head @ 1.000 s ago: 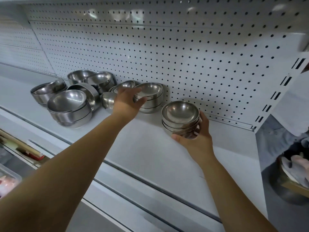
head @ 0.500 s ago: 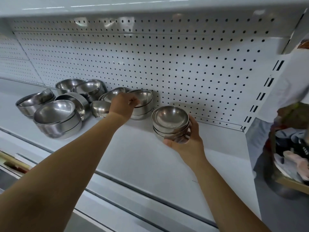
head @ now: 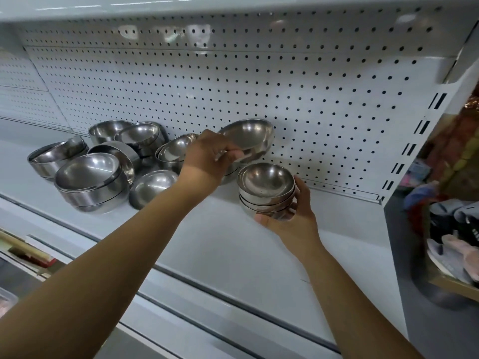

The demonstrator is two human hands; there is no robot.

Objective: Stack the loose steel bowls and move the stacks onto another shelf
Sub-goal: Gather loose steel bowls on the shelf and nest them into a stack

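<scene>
Fingers [head: 234, 154] of the left hand [head: 207, 158] pinch the rim of one tilted steel bowl [head: 248, 137], held in the air just above the stack [head: 267, 187]. On the shelf [head: 233, 250], the right hand [head: 294, 221] cups that stack; more loose bowls [head: 88, 177] lie to the left. Risk: the rim pinch is slight, so the slick bowl may slip or seat askew

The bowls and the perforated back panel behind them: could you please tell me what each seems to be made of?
The lifted bowl and the stack of bowls look like steel with a brushed, semi-gloss finish: grey metal with soft, blurred reflections. The back panel seems painted sheet metal, pale with a faint sheen and regular punched holes, though the coating hides the base.
</scene>
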